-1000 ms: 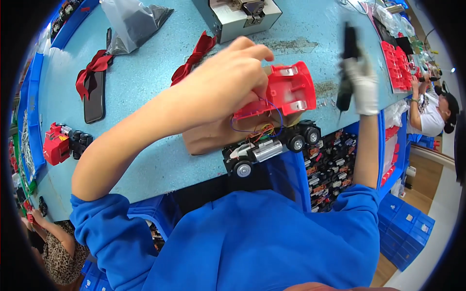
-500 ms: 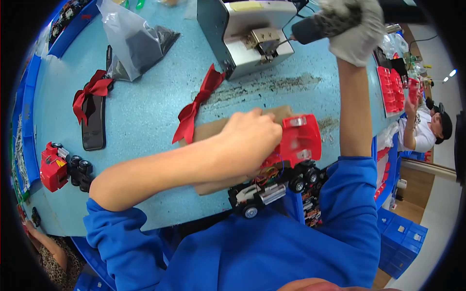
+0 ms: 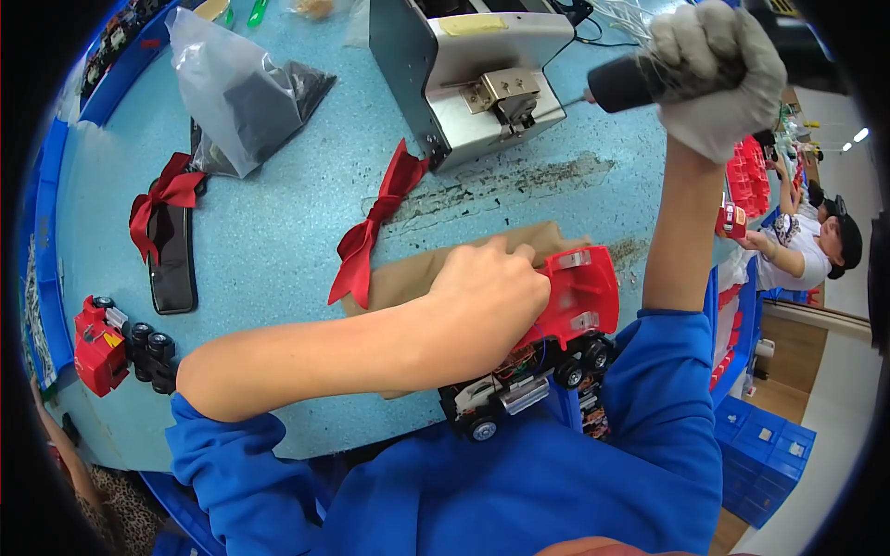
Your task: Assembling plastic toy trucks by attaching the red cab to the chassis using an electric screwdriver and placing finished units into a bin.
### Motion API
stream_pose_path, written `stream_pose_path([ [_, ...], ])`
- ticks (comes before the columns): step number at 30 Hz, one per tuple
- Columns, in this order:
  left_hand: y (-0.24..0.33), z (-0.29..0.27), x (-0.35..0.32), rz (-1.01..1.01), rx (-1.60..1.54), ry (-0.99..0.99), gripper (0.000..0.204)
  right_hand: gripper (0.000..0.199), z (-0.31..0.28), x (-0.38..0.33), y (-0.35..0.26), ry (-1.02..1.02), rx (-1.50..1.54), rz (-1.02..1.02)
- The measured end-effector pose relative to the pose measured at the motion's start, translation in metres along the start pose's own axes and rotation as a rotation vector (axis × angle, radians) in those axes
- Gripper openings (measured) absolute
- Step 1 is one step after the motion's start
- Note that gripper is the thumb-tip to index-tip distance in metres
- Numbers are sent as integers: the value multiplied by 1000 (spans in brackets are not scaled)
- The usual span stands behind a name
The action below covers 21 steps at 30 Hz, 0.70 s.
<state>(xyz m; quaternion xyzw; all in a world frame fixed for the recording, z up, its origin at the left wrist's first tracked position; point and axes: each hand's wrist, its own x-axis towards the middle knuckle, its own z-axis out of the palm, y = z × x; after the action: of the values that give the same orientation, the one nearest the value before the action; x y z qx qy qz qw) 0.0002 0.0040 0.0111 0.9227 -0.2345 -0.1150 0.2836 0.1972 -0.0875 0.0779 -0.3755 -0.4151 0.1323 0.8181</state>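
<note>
My bare left hand (image 3: 496,292) is closed on the red plastic shell (image 3: 584,296) of a toy truck. Below the shell sits the truck's black chassis (image 3: 519,375), with wheels, a silver side tank and thin wires. The truck leans by a brown cloth-like pad (image 3: 426,278) near the table's front edge. My gloved right hand (image 3: 718,88) is wrapped round a black power screwdriver (image 3: 623,85). Its bit points left at a grey metal screw feeder (image 3: 501,56), apart from the feeder's brass-coloured bracket (image 3: 510,90). Whether the bit carries a screw is too small to tell.
A red ribbon bow (image 3: 375,222) lies left of the feeder. Further left are a phone (image 3: 173,264) with another bow, a bag of dark small parts (image 3: 246,102) and a second red toy truck (image 3: 102,347). A co-worker (image 3: 816,246) at right handles red parts.
My right hand has drawn the screwdriver rightward, so its bit has left the feeder's bracket. My left hand still holds the red shell. The co-worker at right has lowered a red part.
</note>
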Motion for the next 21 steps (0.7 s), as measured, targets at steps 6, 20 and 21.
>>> stream_pose_path([
  [6, 1, 4, 2, 16, -8, -1, 18, 20, 28, 15, 17, 86, -187, -12],
  [20, -8, 3, 11, -22, -83, 30, 12, 14, 7, -71, -35, 121, -1473, -625],
  [21, -9, 2, 13, -31, -87, 38, 12, 17, 7, -73, -46, 53, -986, -490],
])
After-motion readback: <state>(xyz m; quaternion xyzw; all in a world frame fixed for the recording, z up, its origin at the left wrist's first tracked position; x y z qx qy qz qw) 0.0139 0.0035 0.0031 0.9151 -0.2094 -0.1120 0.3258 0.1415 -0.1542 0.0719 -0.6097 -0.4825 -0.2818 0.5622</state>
